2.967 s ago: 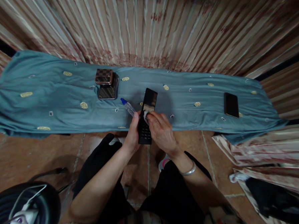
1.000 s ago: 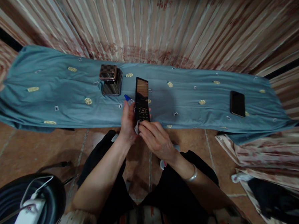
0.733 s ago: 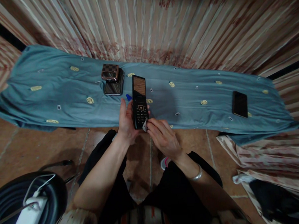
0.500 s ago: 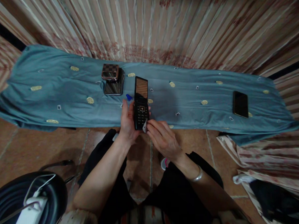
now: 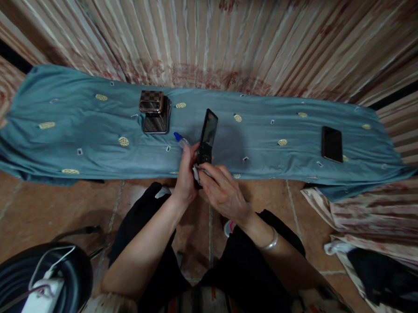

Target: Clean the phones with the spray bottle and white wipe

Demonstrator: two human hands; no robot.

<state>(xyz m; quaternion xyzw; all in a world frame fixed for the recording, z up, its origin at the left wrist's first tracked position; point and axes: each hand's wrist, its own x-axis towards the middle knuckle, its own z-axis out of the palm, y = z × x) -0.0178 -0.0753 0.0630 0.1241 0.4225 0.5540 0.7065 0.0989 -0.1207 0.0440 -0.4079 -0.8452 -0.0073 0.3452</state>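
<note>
Your left hand (image 5: 186, 174) clamped on black slim phone (image 5: 206, 137), tilting it up so your right hand (image 5: 220, 189), pinched on small pale cloth (image 5: 196, 172), reaches lower edge. Beyond hands: teal-draped surface (image 5: 70, 126), blue-capped bottle (image 5: 181, 139), 2 stacked cases (image 5: 154, 113). Striped curtain (image 5: 223, 29) behind.

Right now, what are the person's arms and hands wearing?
Both forearms are bare, with no sleeves and no gloves. The right wrist wears a plain silver bangle. The left hand and right hand show no rings that I can make out.
</note>
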